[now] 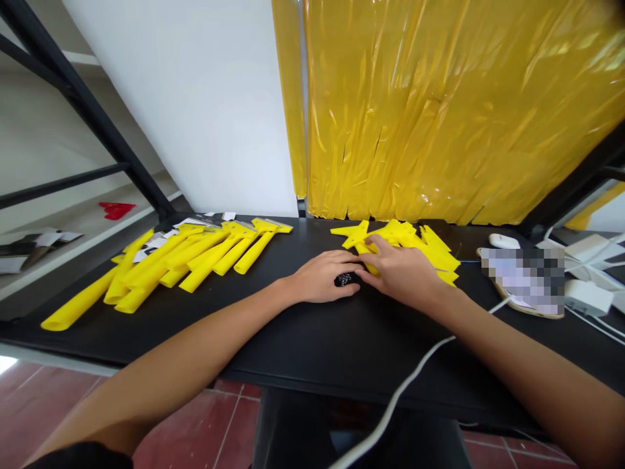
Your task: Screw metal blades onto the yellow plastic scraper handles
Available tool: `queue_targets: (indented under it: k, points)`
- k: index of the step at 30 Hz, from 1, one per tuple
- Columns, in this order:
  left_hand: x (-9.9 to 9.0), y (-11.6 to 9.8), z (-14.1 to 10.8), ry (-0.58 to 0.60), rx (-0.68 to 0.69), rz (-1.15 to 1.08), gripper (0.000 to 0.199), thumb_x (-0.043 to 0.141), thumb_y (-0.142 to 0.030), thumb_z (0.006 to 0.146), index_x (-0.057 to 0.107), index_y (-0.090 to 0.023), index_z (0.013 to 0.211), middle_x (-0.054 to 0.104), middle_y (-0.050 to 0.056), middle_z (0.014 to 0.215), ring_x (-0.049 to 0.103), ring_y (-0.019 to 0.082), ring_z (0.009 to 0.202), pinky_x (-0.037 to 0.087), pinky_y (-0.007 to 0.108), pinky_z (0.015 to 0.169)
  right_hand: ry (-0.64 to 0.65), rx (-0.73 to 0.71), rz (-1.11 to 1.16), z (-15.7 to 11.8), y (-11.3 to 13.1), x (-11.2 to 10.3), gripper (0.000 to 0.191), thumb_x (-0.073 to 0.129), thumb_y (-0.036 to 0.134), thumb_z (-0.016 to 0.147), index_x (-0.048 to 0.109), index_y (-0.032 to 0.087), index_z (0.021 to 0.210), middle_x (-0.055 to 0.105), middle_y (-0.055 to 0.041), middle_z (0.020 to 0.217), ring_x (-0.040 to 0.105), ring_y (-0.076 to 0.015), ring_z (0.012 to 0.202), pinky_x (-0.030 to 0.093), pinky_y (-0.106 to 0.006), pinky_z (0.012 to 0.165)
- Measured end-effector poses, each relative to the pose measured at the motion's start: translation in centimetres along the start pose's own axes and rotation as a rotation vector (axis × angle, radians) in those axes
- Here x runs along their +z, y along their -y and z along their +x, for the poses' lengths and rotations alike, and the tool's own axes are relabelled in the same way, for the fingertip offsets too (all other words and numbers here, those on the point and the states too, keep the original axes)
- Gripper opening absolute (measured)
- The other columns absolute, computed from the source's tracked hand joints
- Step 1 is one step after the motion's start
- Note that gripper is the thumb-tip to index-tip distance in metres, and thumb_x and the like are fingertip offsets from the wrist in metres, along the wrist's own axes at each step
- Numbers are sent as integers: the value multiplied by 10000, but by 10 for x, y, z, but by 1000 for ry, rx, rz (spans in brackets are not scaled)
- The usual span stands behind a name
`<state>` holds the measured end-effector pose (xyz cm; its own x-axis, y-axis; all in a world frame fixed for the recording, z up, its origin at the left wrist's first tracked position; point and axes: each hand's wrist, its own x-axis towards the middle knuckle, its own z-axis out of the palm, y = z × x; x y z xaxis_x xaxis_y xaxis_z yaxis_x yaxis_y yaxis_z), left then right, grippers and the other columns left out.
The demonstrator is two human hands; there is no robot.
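My left hand (326, 277) lies low over the black tabletop, fingers stretched to the right and thumb apart from them. A small dark patch with white specks (344, 279) shows between its thumb and fingers; what it is I cannot make out. Fingers bent but apart, my right hand (403, 270) reaches leftward and its fingertips meet those of my left. Beneath them is part of a yellow tubular handle (372, 268), mostly hidden. A pile of yellow flat-headed pieces (432, 247) sits behind my right hand, partly covered by it.
Left on the black table (312, 345) lie several yellow scraper-like tools (195, 257) with tubular handles and flat heads. Rightward are a phone (525, 283), a white charger (588, 298) and a white cable (405, 391) crossing the table edge. Yellow plastic sheeting (439, 111) hangs behind.
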<state>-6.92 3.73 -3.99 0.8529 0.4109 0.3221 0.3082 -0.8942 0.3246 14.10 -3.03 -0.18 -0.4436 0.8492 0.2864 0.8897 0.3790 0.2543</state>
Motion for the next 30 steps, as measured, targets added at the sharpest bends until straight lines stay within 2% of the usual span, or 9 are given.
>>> queue_targets:
  k: [4, 8, 11, 13, 16, 18, 20, 24, 30]
  points:
    - [-2, 3, -5, -46, 11, -59, 271, 582, -316, 1020, 757, -233, 1208, 719, 95, 1315, 627, 227, 1269, 476, 397, 1112, -17, 5, 1, 0, 2, 1, 348, 463, 389, 1050, 746, 197, 1113, 716, -125, 1233, 723, -245, 852, 417, -330, 627]
    - [-5, 3, -11, -52, 23, -29, 254, 541, -297, 1042, 778, -214, 1084, 750, 92, 1162, 665, 215, 1134, 521, 362, 1028, -204, 54, 66, -5, -1, 2, 421, 474, 384, 1052, 608, 189, 1399, 775, -93, 1175, 753, -258, 946, 457, -339, 654]
    - [-7, 1, -14, -31, 24, 46, 299, 486, -304, 1065, 767, -201, 1065, 742, 99, 1126, 671, 214, 1086, 531, 359, 992, -338, 75, 95, -13, -9, 2, 414, 514, 378, 1040, 600, 188, 1397, 807, -71, 1123, 771, -249, 945, 475, -335, 645]
    - [-8, 0, -15, -58, -21, 112, 307, 492, -336, 1060, 754, -188, 1118, 734, 109, 1137, 667, 235, 1104, 524, 390, 1011, -394, 74, 109, -18, -17, 2, 335, 534, 352, 1037, 645, 201, 1315, 817, -57, 1097, 782, -230, 897, 485, -323, 636]
    - [-6, 0, -14, -123, -127, 168, 459, 603, -451, 993, 673, -138, 1322, 653, 162, 1360, 583, 306, 1291, 467, 470, 1121, -434, 66, 145, -24, -29, 0, 270, 550, 324, 1035, 661, 214, 1255, 824, -46, 1023, 782, -208, 812, 502, -317, 623]
    - [-4, 0, -14, -102, -149, 158, 557, 650, -526, 952, 662, -128, 1342, 622, 170, 1408, 549, 321, 1339, 441, 479, 1161, -441, 86, 138, -25, -33, -1, 276, 557, 330, 1030, 643, 227, 1271, 816, -43, 955, 770, -210, 757, 508, -325, 609]
    - [-3, 2, -14, -74, -130, 131, 516, 658, -544, 946, 701, -152, 1278, 649, 150, 1356, 575, 301, 1302, 464, 453, 1143, -432, 90, 131, -26, -34, -1, 315, 568, 339, 1023, 608, 228, 1315, 803, -45, 929, 762, -220, 751, 519, -337, 610]
    - [-3, 3, -14, -73, -81, 96, 331, 613, -449, 1004, 752, -183, 1141, 691, 114, 1224, 629, 253, 1169, 525, 394, 1040, -387, 23, 203, -25, -27, 1, 386, 582, 316, 1015, 540, 198, 1379, 784, -69, 1009, 748, -244, 866, 567, -367, 700]
    - [-5, 4, -19, -73, -35, 130, 243, 570, -313, 1038, 764, -166, 1035, 703, 95, 1076, 647, 217, 1002, 540, 370, 908, -335, -12, 338, -25, -25, 8, 420, 590, 266, 1013, 508, 234, 1424, 764, -63, 1080, 719, -249, 957, 589, -407, 856]
